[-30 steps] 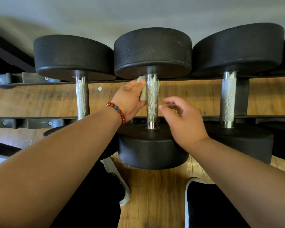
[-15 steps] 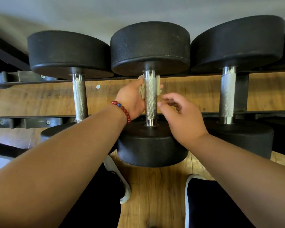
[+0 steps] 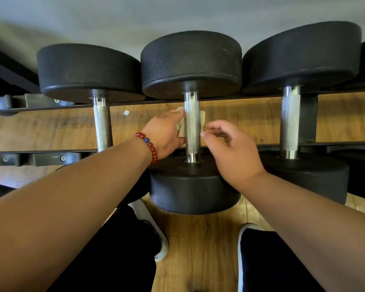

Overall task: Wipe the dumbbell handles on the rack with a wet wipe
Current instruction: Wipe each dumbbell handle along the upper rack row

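Observation:
Three black dumbbells lie across the rack rails, each with a knurled steel handle. A beige wet wipe is wrapped behind the middle handle. My left hand, with a red bead bracelet at the wrist, grips the wipe's left side against the handle. My right hand pinches the wipe's right edge just right of the handle with curled fingers. The left handle and the right handle are bare.
The black rack rails run left to right under the handles. Beneath them is a wood floor, with my dark trousers and white-soled shoes at the bottom. A grey wall fills the top. A small white scrap lies on the floor.
My left hand with the wipe slid up the middle handle, then back down toward its middle. My right hand has closed in to the wipe's right edge.

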